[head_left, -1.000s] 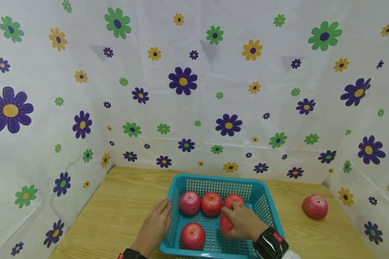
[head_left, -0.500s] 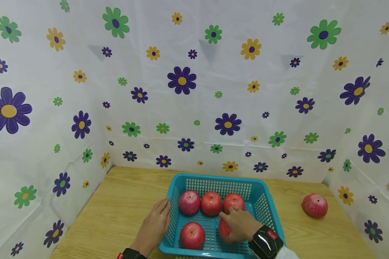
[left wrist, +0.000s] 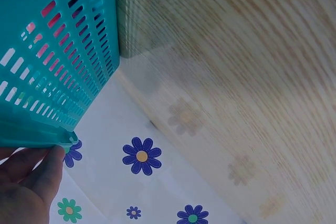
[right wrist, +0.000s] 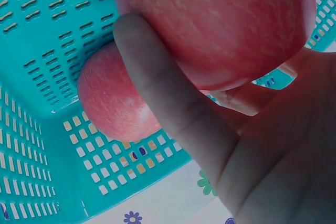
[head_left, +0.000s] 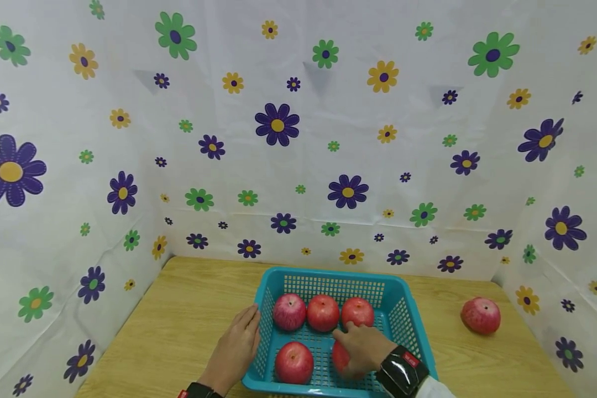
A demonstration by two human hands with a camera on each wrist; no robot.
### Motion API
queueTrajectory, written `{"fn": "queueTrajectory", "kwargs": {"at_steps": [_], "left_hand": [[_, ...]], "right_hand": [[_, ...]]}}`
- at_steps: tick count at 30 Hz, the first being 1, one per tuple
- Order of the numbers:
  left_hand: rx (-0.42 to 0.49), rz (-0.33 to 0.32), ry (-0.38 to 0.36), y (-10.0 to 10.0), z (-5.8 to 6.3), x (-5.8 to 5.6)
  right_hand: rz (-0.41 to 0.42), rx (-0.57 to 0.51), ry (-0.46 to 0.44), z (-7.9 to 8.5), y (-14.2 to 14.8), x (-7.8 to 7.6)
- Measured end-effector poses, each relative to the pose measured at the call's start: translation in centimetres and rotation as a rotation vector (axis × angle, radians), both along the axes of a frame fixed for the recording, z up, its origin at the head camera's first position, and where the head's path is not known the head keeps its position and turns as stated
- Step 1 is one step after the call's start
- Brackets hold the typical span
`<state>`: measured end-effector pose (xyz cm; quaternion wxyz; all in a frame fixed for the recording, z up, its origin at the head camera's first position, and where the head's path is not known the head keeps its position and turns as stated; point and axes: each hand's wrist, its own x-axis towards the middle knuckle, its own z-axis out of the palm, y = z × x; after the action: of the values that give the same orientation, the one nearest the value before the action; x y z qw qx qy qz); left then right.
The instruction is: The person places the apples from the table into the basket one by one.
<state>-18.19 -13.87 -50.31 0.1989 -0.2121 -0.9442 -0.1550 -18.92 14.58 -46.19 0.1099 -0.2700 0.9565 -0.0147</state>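
Observation:
A turquoise plastic basket (head_left: 331,272) stands on the wooden table, with several red apples in it. My right hand (head_left: 365,348) grips one apple (right wrist: 220,24) low in the basket's front right part, fingers and thumb round its sides; in the head view the hand covers much of that apple. Just behind is another apple (head_left: 357,311), in a row with a red apple (head_left: 323,313) and a darker streaked apple (head_left: 289,312). One more apple (head_left: 294,362) sits at front left. Straight fingers of my left hand (head_left: 234,345) rest against the basket's left rim (left wrist: 37,139).
Outside the basket, to its right, a lone apple (head_left: 481,315) lies on its side on the table (head_left: 199,298). White cloth (head_left: 219,171) printed with flowers closes off the back and both sides.
My right hand has shifted the gripped apple slightly left and toward the front, opening a little distance from the apple behind it. My left hand stays against the rim.

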Motion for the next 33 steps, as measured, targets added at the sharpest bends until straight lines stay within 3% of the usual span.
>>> {"fn": "queueTrajectory", "kwargs": {"at_steps": [12, 25, 33], "left_hand": [[0.013, -0.004, -0.006, 0.1, 0.2, 0.2], [0.012, 0.025, -0.056, 0.0, 0.3, 0.2], [0.024, 0.011, -0.017, 0.0, 0.1, 0.1]], "right_hand": [[-0.034, -0.010, -0.074, 0.0, 0.0, 0.3], [0.046, -0.071, -0.145, 0.6, -0.2, -0.5], [0.078, -0.135, -0.191, 0.4, 0.1, -0.8]]}}
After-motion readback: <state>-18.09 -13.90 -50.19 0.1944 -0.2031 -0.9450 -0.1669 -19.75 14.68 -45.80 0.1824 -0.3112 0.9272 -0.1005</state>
